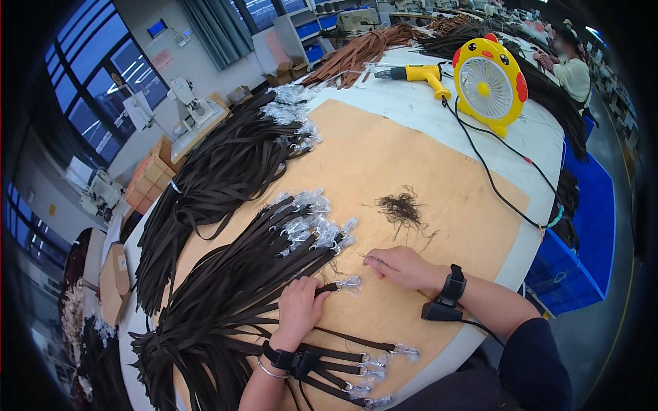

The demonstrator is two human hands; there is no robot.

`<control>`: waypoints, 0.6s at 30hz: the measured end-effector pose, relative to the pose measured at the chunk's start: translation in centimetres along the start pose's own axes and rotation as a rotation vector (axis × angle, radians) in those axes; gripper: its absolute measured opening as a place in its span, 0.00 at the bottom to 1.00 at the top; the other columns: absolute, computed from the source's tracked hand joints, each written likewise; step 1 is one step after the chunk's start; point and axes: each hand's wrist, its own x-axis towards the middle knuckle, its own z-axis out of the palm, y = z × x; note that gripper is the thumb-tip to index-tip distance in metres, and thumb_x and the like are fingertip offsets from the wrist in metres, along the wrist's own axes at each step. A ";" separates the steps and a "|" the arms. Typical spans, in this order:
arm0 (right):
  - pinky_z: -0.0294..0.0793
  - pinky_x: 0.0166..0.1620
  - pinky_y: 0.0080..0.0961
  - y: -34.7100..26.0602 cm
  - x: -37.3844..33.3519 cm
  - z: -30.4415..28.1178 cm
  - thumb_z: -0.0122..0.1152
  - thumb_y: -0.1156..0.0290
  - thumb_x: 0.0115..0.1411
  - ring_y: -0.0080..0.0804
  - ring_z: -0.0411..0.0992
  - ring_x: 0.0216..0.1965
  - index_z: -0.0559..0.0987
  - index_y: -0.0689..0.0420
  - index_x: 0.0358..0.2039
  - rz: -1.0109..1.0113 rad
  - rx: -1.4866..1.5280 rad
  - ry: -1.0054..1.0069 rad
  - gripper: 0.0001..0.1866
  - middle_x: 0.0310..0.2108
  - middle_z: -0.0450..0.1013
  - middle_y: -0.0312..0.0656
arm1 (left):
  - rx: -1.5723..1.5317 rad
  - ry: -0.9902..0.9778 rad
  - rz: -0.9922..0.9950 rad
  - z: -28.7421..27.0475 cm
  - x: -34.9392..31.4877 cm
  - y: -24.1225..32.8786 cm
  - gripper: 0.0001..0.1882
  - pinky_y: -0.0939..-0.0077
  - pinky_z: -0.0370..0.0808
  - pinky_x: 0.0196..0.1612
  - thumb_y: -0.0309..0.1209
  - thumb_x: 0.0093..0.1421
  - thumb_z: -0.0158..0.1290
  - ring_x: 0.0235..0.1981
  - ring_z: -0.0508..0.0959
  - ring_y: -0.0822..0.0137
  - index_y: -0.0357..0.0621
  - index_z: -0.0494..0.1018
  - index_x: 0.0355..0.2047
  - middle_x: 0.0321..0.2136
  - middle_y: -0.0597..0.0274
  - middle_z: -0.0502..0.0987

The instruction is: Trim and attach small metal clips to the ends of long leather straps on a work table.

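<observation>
My left hand (299, 308) is closed around a dark brown strap (327, 288), close to its end. A metal clasp wrapped in clear plastic (349, 282) sticks out past the thumb. To the right, apart from the strap, my right hand (401, 266) is pinched, with something thin and dark showing at its fingertips, too small to name. Below the left hand lie several loose straps (346, 336) with wrapped clasps. Just beyond it rests a large bundle of similar straps (233, 257), its clasp ends pointing right. A small heap of dark thread scraps (401, 209) lies beyond my right hand.
Tan board (473, 198) covers the table. Another strap bundle (219, 151) lies far left, brown straps (367, 51) at the back. A yellow heat gun (425, 74) and yellow fan (488, 85) trail a black cable (483, 164). Blue crates (589, 226) stand right; a person (570, 75) sits far right.
</observation>
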 end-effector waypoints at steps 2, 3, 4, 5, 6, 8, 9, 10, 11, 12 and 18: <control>0.74 0.34 0.39 0.5 0.1 0.8 0.44 0.58 0.72 0.46 0.77 0.29 0.76 0.55 0.42 -0.069 -0.055 0.065 0.16 0.26 0.76 0.45 | -0.151 -0.011 0.016 0.9 -0.4 0.2 0.09 0.62 0.73 0.39 0.31 0.57 0.60 0.34 0.77 0.51 0.40 0.75 0.35 0.30 0.53 0.76; 0.74 0.33 0.40 0.5 0.1 1.1 0.45 0.58 0.71 0.46 0.77 0.29 0.77 0.54 0.42 -0.143 -0.113 0.129 0.16 0.26 0.76 0.46 | -0.300 -0.017 0.030 1.4 -0.5 0.4 0.09 0.62 0.74 0.36 0.30 0.58 0.60 0.32 0.77 0.49 0.38 0.76 0.35 0.30 0.51 0.77; 0.74 0.33 0.40 0.1 0.2 1.2 0.45 0.58 0.71 0.46 0.77 0.29 0.77 0.54 0.42 -0.136 -0.114 0.127 0.16 0.26 0.76 0.46 | -0.390 -0.055 -0.007 1.6 -0.6 1.2 0.08 0.63 0.73 0.35 0.29 0.61 0.57 0.31 0.77 0.48 0.36 0.76 0.37 0.30 0.49 0.77; 0.74 0.33 0.40 -0.4 0.3 1.1 0.47 0.57 0.70 0.46 0.77 0.29 0.78 0.54 0.41 -0.155 -0.064 0.144 0.15 0.26 0.76 0.47 | -0.396 -0.059 -0.007 2.1 -0.4 1.8 0.08 0.63 0.73 0.35 0.29 0.61 0.57 0.31 0.77 0.48 0.36 0.76 0.37 0.30 0.49 0.77; 0.73 0.33 0.40 -1.0 0.3 0.9 0.50 0.57 0.69 0.47 0.77 0.29 0.79 0.54 0.40 -0.175 -0.014 0.161 0.15 0.26 0.76 0.47 | -0.460 -0.076 -0.001 2.5 -0.2 2.4 0.08 0.64 0.73 0.35 0.28 0.61 0.57 0.30 0.77 0.48 0.36 0.76 0.37 0.29 0.49 0.77; 0.73 0.33 0.40 -2.2 -0.1 -0.3 0.53 0.55 0.67 0.47 0.77 0.29 0.79 0.54 0.39 -0.141 -0.018 0.069 0.16 0.26 0.77 0.47 | -0.496 -0.107 -0.024 2.9 0.2 3.2 0.06 0.64 0.73 0.37 0.27 0.61 0.56 0.33 0.77 0.51 0.36 0.77 0.37 0.30 0.51 0.76; 0.73 0.32 0.39 -2.6 -0.2 -0.6 0.57 0.53 0.64 0.46 0.77 0.30 0.80 0.53 0.37 -0.112 -0.018 -0.020 0.16 0.26 0.77 0.46 | -0.502 -0.106 -0.025 3.1 0.1 3.0 0.06 0.64 0.73 0.37 0.27 0.61 0.56 0.33 0.77 0.51 0.36 0.77 0.37 0.30 0.51 0.76; 0.73 0.32 0.39 -2.1 -0.4 -0.6 0.57 0.53 0.64 0.46 0.77 0.30 0.80 0.53 0.37 -0.109 -0.022 -0.015 0.16 0.26 0.77 0.46 | -0.481 -0.023 0.031 3.2 0.3 2.6 0.06 0.64 0.72 0.39 0.26 0.61 0.57 0.35 0.76 0.53 0.37 0.78 0.37 0.30 0.53 0.76; 0.73 0.33 0.39 -1.3 -0.5 -0.5 0.59 0.52 0.62 0.46 0.77 0.30 0.81 0.53 0.38 -0.076 -0.077 -0.052 0.17 0.26 0.78 0.46 | -0.458 0.062 0.086 3.2 0.4 2.5 0.07 0.65 0.72 0.41 0.26 0.60 0.58 0.37 0.76 0.55 0.38 0.79 0.38 0.31 0.55 0.76; 0.73 0.33 0.38 -0.8 -0.6 -0.5 0.62 0.50 0.60 0.46 0.77 0.30 0.81 0.52 0.38 -0.044 -0.131 -0.089 0.18 0.26 0.78 0.45 | -0.459 0.063 0.091 3.0 0.3 2.6 0.07 0.65 0.72 0.41 0.26 0.60 0.58 0.37 0.76 0.55 0.38 0.79 0.38 0.31 0.55 0.76; 0.75 0.37 0.38 -1.3 -0.6 -0.3 0.59 0.48 0.63 0.46 0.78 0.34 0.81 0.52 0.40 0.025 -0.131 -0.049 0.20 0.30 0.79 0.45 | -0.292 0.113 -0.009 2.3 0.3 3.5 0.09 0.70 0.71 0.38 0.28 0.54 0.65 0.35 0.75 0.62 0.41 0.82 0.36 0.29 0.59 0.76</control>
